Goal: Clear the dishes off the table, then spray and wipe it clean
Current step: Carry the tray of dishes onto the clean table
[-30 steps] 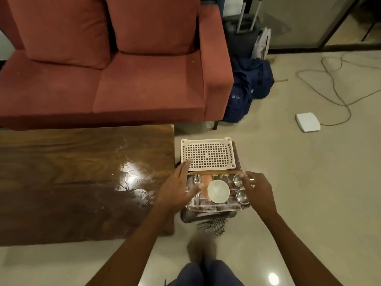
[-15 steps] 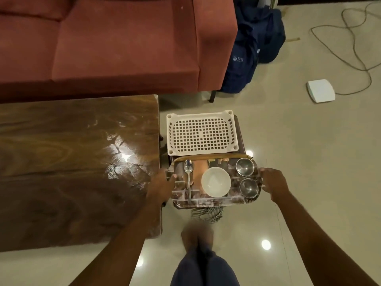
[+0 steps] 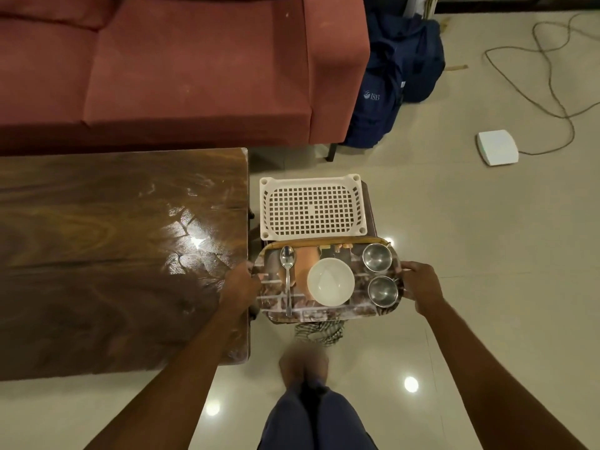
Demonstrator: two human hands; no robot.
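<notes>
Wooden table (image 3: pixel 97 254) noted at left. Tray (image 3: pixel 324 312), just right of it, is gripped at left rim by left hand (image 3: pixel 238 287). Spoon (image 3: pixel 287 264), bowl (image 3: pixel 330 281), far steel cup (image 3: pixel 376 257) and near steel cup (image 3: pixel 383 291) are carried on it. Right rim is gripped by right hand (image 3: pixel 422 285).

Two cups (image 3: pixel 376 257), one bowl (image 3: pixel 330 281), one spoon (image 3: pixel 287 277)

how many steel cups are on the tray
2. Both stand at the right end of the tray, by the right hand: the far steel cup next to the white basket, the near steel cup just behind it toward the person. None seems hidden.
</notes>
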